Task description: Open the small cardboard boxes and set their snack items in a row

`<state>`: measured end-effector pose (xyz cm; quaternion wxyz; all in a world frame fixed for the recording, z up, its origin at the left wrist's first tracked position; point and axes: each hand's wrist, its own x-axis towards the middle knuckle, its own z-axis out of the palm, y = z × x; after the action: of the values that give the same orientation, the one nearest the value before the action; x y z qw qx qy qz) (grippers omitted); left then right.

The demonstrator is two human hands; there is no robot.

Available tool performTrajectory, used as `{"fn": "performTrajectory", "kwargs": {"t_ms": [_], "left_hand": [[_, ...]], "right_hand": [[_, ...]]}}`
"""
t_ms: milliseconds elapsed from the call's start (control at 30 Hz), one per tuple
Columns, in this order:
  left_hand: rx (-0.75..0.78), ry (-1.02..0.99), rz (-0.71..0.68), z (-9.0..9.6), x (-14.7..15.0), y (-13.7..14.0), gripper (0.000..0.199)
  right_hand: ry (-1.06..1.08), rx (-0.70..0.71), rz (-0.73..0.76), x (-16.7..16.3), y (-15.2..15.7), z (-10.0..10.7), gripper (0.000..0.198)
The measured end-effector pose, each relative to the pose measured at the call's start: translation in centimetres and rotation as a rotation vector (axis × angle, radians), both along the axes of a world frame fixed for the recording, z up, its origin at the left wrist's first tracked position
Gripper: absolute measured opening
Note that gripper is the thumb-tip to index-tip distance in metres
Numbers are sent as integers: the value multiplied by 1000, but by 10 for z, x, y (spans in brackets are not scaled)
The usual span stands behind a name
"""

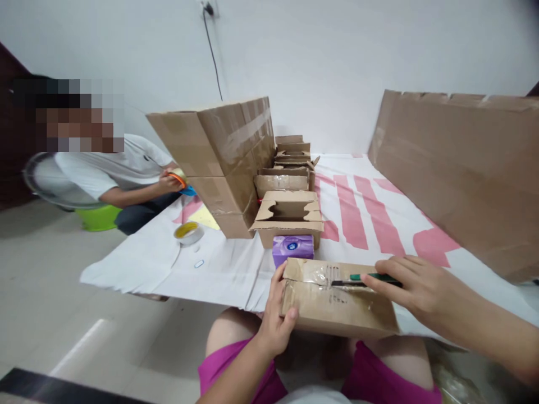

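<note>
A taped cardboard box [349, 314] lies at the table's front edge, just above my lap. My left hand [278, 314] grips its left end, thumb on the near side and fingers behind. In my right hand [408, 286] is a green utility knife [357, 277], its dark blade lying along the taped seam on the box's top. The seam is parted at the left end, beside my left fingers. A purple tissue pack [293, 248] sits just behind the box.
Open boxes [288, 210] stand in a row behind the tissue pack, beside a tall stack of closed boxes [227, 146]. A tape roll [188, 232] lies left. A large cardboard panel [458, 174] stands right. At left, another person [122, 168] holds tape.
</note>
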<state>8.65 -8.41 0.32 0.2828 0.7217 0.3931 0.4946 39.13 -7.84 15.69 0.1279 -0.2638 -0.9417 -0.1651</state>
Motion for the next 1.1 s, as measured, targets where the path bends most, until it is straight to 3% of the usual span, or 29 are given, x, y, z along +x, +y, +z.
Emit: {"fn": "performTrajectory", "kwargs": {"t_ms": [267,467,633,767,867,1000,1100], "left_hand": [[11,-10,12,2,1,0,59],[12,-20,25,-1,0,0,58],[11,-42,21,-6,0,1,58],[-1,-38,26,-10,-1,0,59],[-9,-33,26,-10,-1,0,61],[-6,-40,23,-9,0,0,60],[-15,-53,12,-8,0,0,59]], "right_hand": [[-27,-71,-122,38,-11,0,43],[10,-83,-281,76,-14,-4,31],[164,-187,-523,111,1,-56,29],[244,-342,-549,120,7,-114,30],[246,-407,-572,116,5,-146,32],[164,-417,-560,112,8,-160,30],[199,-330,-534,106,16,-146,27]]}}
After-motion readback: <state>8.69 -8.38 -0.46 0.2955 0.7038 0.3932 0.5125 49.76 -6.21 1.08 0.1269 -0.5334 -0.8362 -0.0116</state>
